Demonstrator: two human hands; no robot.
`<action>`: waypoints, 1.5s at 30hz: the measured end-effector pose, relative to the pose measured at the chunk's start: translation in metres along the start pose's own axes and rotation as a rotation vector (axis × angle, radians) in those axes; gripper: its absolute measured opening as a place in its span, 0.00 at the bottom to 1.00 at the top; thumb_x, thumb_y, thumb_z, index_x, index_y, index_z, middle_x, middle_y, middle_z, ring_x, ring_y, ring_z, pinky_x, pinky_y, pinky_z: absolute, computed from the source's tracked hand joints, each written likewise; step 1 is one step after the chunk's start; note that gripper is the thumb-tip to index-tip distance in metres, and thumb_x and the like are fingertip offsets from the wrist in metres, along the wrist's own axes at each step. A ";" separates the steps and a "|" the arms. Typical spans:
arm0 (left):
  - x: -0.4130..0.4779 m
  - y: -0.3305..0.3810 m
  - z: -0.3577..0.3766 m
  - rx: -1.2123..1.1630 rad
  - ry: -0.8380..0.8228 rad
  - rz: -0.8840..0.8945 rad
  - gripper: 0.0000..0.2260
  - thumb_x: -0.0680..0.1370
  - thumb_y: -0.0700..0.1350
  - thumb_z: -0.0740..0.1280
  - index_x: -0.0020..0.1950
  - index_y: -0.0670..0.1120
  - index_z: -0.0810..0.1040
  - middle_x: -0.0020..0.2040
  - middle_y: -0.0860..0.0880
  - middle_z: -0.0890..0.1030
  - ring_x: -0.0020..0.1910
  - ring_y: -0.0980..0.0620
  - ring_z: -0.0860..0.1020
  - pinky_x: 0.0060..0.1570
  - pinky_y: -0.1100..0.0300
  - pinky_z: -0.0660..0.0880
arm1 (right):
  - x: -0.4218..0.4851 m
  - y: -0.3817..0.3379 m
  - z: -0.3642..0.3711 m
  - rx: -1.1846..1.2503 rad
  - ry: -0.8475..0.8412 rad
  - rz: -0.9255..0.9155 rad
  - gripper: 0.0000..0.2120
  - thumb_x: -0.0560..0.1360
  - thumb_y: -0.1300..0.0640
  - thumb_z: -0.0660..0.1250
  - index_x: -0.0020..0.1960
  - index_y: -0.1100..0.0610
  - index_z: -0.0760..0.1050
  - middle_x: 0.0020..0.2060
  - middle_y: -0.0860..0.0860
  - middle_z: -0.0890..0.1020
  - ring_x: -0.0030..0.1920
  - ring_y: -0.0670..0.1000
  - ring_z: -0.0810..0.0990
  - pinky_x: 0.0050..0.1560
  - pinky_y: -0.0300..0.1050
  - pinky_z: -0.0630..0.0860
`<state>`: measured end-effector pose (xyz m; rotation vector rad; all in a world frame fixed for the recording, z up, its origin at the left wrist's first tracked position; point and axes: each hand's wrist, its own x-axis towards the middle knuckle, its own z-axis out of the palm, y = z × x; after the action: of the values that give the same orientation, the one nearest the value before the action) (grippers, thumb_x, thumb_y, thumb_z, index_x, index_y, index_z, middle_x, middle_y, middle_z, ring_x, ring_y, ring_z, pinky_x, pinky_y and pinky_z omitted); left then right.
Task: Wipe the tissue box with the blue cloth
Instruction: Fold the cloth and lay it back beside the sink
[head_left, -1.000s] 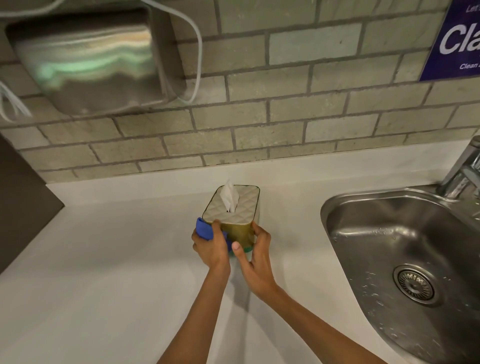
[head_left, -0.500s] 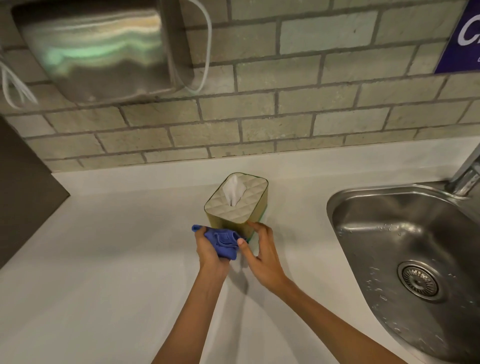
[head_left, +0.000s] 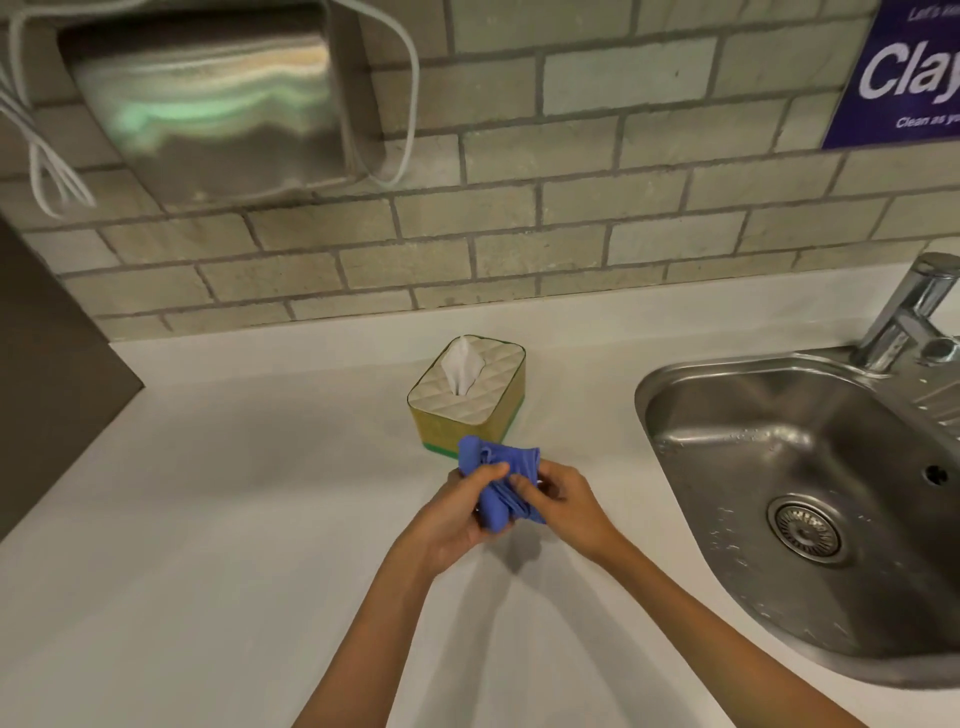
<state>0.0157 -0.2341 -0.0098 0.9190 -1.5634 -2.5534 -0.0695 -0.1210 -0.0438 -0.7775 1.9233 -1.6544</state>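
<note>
A dark panel (head_left: 47, 395) occupies the far left edge, beside a metal dispenser (head_left: 208, 104) fixed high on the brick wall (head_left: 571, 218), with white cords (head_left: 36, 156) hanging at its left and looping past its right side. The white bench (head_left: 208, 519) runs below the wall. The tissue box (head_left: 467, 397) stands upright on the bench near the wall, its quilted pale top facing up, yellow sides with a green band at the base, and a white tissue (head_left: 461, 364) protruding from the slot. Just in front of the box, the left hand (head_left: 452, 514) is clenched around the bunched blue cloth (head_left: 501, 483), thumb pressed on top of it. The right hand (head_left: 569, 506) grasps the same cloth from the other side, fingertips pinching its folds. The cloth is held above the bench; its upper edge overlaps the box's near lower corner in view, and contact there cannot be determined. Neither hand touches the box. To the right, a wet steel sink (head_left: 779, 467) is set into the bench, with a chrome tap (head_left: 909, 312) behind it and a purple sign (head_left: 904, 78) on the wall above.
</note>
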 end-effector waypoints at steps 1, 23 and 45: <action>-0.003 -0.001 0.004 0.131 0.041 -0.023 0.19 0.80 0.48 0.60 0.69 0.42 0.68 0.63 0.38 0.77 0.53 0.44 0.79 0.53 0.52 0.76 | -0.002 0.001 -0.002 0.037 0.027 0.026 0.12 0.77 0.63 0.62 0.53 0.71 0.77 0.48 0.67 0.82 0.46 0.54 0.78 0.47 0.48 0.75; -0.039 0.006 0.022 0.301 -0.063 0.060 0.13 0.79 0.41 0.61 0.63 0.45 0.74 0.55 0.47 0.82 0.52 0.52 0.81 0.49 0.61 0.79 | -0.068 0.010 -0.091 0.475 0.031 0.438 0.15 0.77 0.62 0.62 0.62 0.65 0.73 0.58 0.59 0.79 0.47 0.50 0.81 0.45 0.38 0.80; -0.051 -0.155 0.189 0.586 -0.057 -0.068 0.16 0.73 0.42 0.72 0.57 0.42 0.71 0.53 0.44 0.78 0.44 0.50 0.79 0.29 0.66 0.79 | -0.225 0.051 -0.260 -0.360 0.573 0.466 0.19 0.70 0.66 0.71 0.60 0.62 0.75 0.51 0.62 0.82 0.51 0.58 0.78 0.54 0.47 0.72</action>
<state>0.0111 0.0120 -0.0499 0.9409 -2.3979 -2.1955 -0.0900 0.2258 -0.0554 0.0723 2.5888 -1.3384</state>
